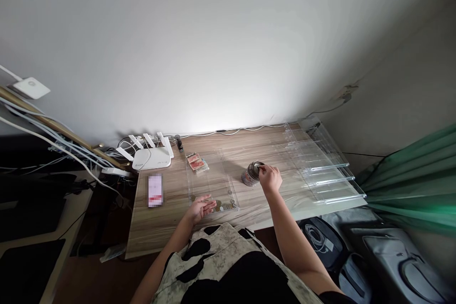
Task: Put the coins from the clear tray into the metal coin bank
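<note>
My right hand (270, 178) is closed in a pinch at the top rim of a small can (250, 174) with a silvery top. Whatever sits between those fingertips is hidden. My left hand (203, 209) lies palm up with its fingers stretched out, over the near edge of a clear plastic tray (204, 187). Several coins (224, 207) lie along the tray's near right corner, just beside the left fingertips. Folded banknotes (195, 162) rest on the tray's far left part.
A white router (152, 157) with raised antennas and a small dark bottle (178, 143) stand at the back left of the wooden table (167, 223). A phone (155, 191) lies in front of the router. Clear plastic trays (327, 168) overlap on the right. Cables run along the wall.
</note>
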{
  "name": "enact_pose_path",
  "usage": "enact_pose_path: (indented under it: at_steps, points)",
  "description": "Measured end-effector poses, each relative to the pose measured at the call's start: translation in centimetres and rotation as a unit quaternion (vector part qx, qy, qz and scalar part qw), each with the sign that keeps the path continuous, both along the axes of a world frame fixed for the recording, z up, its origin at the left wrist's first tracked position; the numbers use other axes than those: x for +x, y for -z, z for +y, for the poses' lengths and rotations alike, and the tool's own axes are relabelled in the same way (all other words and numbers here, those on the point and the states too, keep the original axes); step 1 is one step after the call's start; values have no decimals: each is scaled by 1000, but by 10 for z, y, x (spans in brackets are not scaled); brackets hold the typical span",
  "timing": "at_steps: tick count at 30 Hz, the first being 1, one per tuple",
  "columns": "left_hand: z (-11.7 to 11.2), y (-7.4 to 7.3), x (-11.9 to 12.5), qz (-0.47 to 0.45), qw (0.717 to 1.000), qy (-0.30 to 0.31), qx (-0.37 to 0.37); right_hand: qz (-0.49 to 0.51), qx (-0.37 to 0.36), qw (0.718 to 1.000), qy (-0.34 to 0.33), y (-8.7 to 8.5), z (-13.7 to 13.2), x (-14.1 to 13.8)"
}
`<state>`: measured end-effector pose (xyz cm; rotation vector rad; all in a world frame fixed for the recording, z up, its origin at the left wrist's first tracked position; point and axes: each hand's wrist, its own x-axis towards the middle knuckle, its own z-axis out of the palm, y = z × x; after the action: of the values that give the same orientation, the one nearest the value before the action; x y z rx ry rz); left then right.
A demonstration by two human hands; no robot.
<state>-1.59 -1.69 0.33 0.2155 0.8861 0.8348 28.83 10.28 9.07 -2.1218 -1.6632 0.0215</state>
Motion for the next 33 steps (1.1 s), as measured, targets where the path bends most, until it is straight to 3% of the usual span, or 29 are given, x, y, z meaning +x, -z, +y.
enact_pose_path:
  at_steps: [4, 7, 9, 12, 15, 17, 20, 23, 25, 29, 33]
  points:
    - [0, -1, -1, -3, 1000, -16, -9, 7, -17, 1000, -7, -4, 2, 0]
    - [2, -3, 1, -20, 999, -31, -23, 18, 42, 999, -21, -9, -7, -12]
    - [4, -6, 2, -42, 998, -37, -38, 44, 69, 994, -68, -11, -20, -32]
    - [8, -10, 5, -81, 994, -37, -58, 97, -19, 967, -234, -6, -46, -76]
    - [10, -15, 8, -97, 992, -36, -69, 105, -165, 897, -398, 7, -72, -120]
    - [9, -19, 10, -96, 992, -33, -72, 98, -200, 875, -430, 18, -85, -139]
    - [6, -23, 12, -107, 991, -25, -78, 99, -203, 873, -433, 28, -93, -149]
    - [5, -28, 11, -119, 990, -18, -67, 130, -165, 886, -412, 29, -86, -139]
    - [7, -30, 8, -109, 993, -20, -50, 153, -118, 911, -365, 24, -71, -121]
    - [8, -25, 2, -75, 996, -39, -33, 143, 7, 973, -183, 8, -31, -59]
    - [5, -19, 4, -45, 997, -39, -42, 26, -29, 999, -12, -6, -3, 0]
